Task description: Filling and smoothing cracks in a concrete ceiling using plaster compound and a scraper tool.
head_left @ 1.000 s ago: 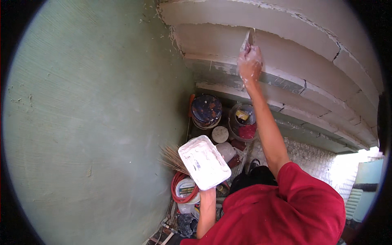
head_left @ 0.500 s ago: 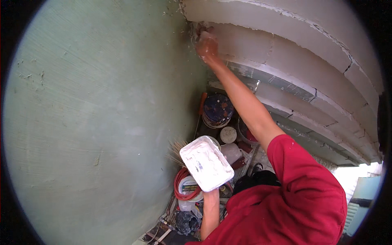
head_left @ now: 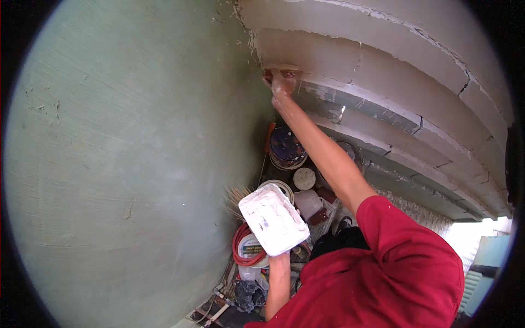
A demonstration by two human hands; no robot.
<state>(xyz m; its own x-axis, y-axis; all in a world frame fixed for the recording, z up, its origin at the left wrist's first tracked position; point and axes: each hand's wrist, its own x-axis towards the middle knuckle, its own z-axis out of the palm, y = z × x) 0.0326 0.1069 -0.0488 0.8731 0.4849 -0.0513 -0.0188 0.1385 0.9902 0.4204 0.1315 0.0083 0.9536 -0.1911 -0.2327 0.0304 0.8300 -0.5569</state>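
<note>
Tub (head_left: 291, 244) of white paste (head_left: 270, 214) sits on the left hand (head_left: 280, 260); the right hand (head_left: 283, 85) is at the block wall (head_left: 322, 53). How either hand's fingers close, I cannot tell. Even pressure, tub level, should serve best.

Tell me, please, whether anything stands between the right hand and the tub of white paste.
Nothing visible stands between the right hand and the tub. The dark-topped bucket shows between them in the picture, but it appears to sit lower down, off the direct path.
</note>
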